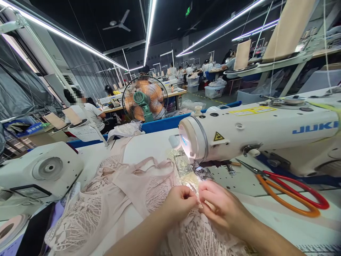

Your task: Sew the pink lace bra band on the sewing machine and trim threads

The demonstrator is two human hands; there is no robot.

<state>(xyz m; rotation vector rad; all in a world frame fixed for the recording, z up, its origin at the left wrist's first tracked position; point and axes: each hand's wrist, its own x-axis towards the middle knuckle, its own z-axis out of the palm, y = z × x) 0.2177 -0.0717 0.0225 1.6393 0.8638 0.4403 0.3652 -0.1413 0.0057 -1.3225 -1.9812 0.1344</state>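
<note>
Lace (114, 199) lies bunched on the worktop (149, 144), its near edge pinched by both hands just in front of the lit end of the machine (266, 133). Thumb and fingertips of the left hand (179, 203) are closed on the fabric, and the right hand (222, 208) grips the same edge, touching the left. That edge seems not yet fed under the machine (the spot is partly hidden), so I judge stitching here unstarted, with most of the cloth lying to the left. Scissors (290, 193) rest apart on the right.
</note>
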